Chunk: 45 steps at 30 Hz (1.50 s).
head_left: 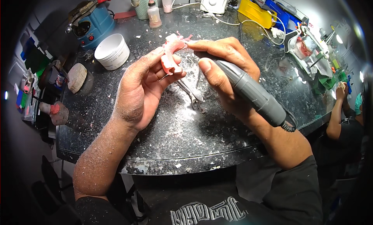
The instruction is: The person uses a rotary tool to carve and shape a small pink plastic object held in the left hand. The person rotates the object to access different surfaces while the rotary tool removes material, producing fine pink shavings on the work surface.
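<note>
Between the fingers and thumb of my left hand (142, 81) is a pink, curved denture base (169, 56), raised above the bench. My right hand (229, 66) grips a dark grey rotary handpiece (250, 89) like a thick pen, its coiled cord hanging from the rear end. The handpiece's front end is by the denture's upper right edge; whether the tip touches it I cannot tell. Fine pale dust coats my left forearm. Below the hands, on the bench, lie metal hand tools (190, 91), partly hidden by my left fingers.
Pale shavings litter the dark speckled bench (167, 147). A white tub (112, 51), a blue machine (91, 29) and a pale plaster block (77, 78) stand at left. Behind are a dropper bottle (154, 16) and a yellow bin (255, 12). Another person's arm (336, 112) shows at far right.
</note>
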Available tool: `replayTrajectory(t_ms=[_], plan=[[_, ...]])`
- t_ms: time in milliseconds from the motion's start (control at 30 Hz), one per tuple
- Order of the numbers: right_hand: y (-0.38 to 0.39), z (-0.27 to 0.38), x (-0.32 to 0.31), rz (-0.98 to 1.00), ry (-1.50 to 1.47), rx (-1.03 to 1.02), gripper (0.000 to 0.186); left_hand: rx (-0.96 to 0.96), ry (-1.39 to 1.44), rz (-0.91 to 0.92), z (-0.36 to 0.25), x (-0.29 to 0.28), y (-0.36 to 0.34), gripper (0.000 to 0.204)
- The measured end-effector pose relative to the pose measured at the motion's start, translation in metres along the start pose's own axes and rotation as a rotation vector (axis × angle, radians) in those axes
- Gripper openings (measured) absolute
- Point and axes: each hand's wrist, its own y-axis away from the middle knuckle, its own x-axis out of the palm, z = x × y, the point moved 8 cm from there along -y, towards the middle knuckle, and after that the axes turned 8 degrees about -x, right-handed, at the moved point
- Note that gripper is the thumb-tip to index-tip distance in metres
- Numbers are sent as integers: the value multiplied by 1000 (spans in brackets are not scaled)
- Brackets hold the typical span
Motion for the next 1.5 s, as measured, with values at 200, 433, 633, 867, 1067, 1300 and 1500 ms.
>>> replayTrajectory(t_ms=[200,433,633,867,1067,1300,1500], plan=[[-1,4,-4,-93,-21,-169,39,21,-2,-41,-3,-5,1,41],[0,12,4,85,13,-286,40,42,-71,-15,-6,7,3,47],[1,10,5,71,-116,-273,37,62,-173,-3,-6,18,5,49],[-2,14,3,-33,-152,-285,37,31,-260,-27,-5,26,7,54],[-2,10,3,-27,-182,-255,35,22,-216,-12,-3,21,6,55],[-1,8,3,-42,-207,-247,33,59,-271,-18,-4,22,6,54],[-1,12,3,-49,-208,-244,32,256,-504,-83,-17,30,11,51]])
